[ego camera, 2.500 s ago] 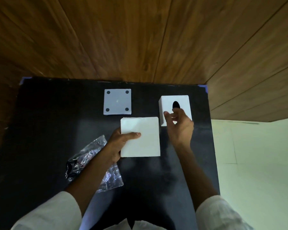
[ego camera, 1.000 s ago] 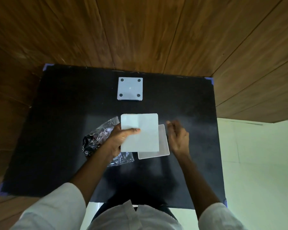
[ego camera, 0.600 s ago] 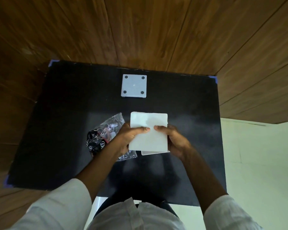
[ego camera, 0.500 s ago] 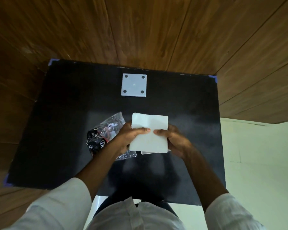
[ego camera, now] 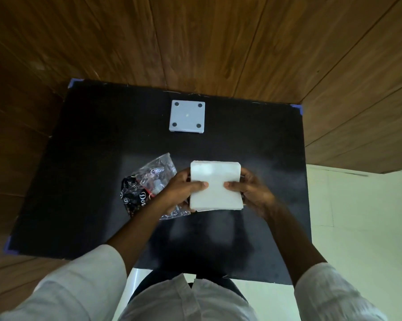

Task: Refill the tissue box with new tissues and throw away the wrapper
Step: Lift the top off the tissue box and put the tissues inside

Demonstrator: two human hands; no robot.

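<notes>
A white square stack of tissues (ego camera: 215, 179) is held flat above the black tabletop (ego camera: 91, 158), near its middle. My left hand (ego camera: 179, 193) grips the stack's left edge and my right hand (ego camera: 250, 191) grips its right edge, both thumbs pressed on top. Only a thin pale sliver of the tissue box (ego camera: 218, 209) shows under the stack's near edge; the rest is hidden. The crumpled clear and black wrapper (ego camera: 146, 186) lies on the table just left of my left hand, partly under my wrist.
The box's grey-white square base plate (ego camera: 187, 117), with a dark dot in each corner, lies flat near the table's far edge. Wooden panelling rises behind and to the right. Pale floor (ego camera: 357, 228) shows past the table's right edge.
My right hand has let go of the tissue box and closed on the stack's right edge. The stack now sits squarely over the box, which was showing beside it a second ago.
</notes>
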